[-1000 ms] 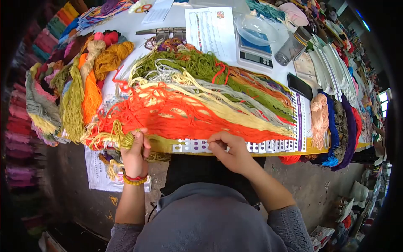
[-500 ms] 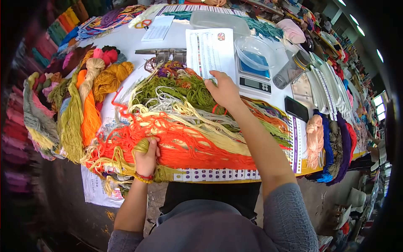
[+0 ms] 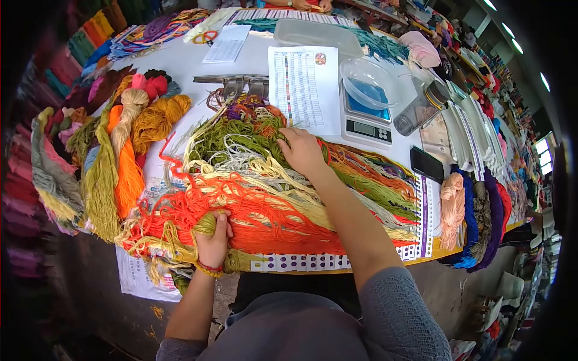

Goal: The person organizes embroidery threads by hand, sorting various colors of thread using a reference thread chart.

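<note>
My left hand (image 3: 214, 245) is closed around a small olive-green bundle of thread (image 3: 206, 224) at the near edge of the table. Loose red-orange threads (image 3: 271, 231) spread beside it over cream ones. My right hand (image 3: 303, 151) lies on the tangled green threads (image 3: 238, 129) in the middle of the pile, thumb and fingers apart; its fingertips touch the strands. Below the threads runs a white card strip with purple-ringed holes (image 3: 301, 262). A similar strip (image 3: 424, 210) stands at the pile's right end.
Beyond the pile lie a printed sheet (image 3: 325, 90), a digital scale (image 3: 364, 133) bearing a clear plastic bowl (image 3: 355, 72), and a jar (image 3: 415, 114). A phone (image 3: 427, 163) is at right. Bundled skeins (image 3: 129, 174) cover the left side. Another person's hands (image 3: 304, 5) show at the far edge.
My right hand has come down and left, from the printed sheet's lower edge onto the green threads. My left hand still grips the olive bundle, a little lower in view.
</note>
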